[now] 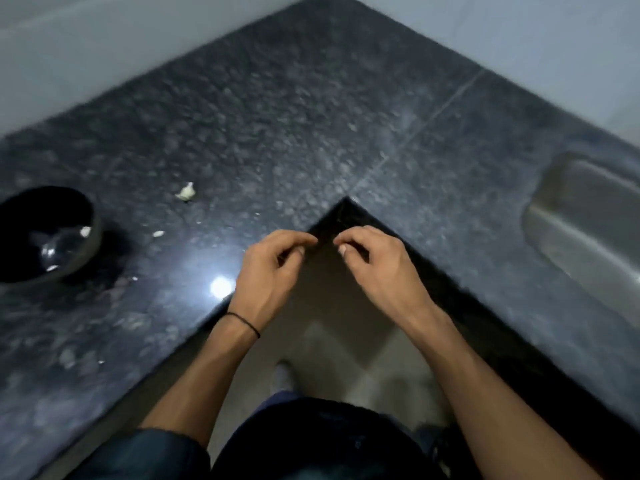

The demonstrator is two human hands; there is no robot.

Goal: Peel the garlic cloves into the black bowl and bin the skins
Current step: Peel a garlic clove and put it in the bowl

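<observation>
Garlic clove (pixel 186 192) isn't in either grip as far as I can see. It's lying loose on the tabletop (pixel 311 126), up and to the left of the hands. Left grip (pixel 273 268) and right grip (pixel 377 261) hover side by side over the inside corner of the L-shaped top, close but not touching. On each one the fingers are curled in, with thumb and forefinger tips drawn together. Can't tell whether they're pinching a scrap of skin or nothing at all, way too blurry. There's a thin black band (pixel 243 319) round the left wrist.

Moving out, a small pale bit (pixel 158 233) lies on the stone between the left grip and the black bowl (pixel 74 270). The bowl sits at the far left edge with a whitish piece (pixel 85 231) and something shiny inside. Over on the right there's a steel sink (pixel 588 216) sunk into the tabletop. Tiled floor (pixel 346 341) shows below the hands.
</observation>
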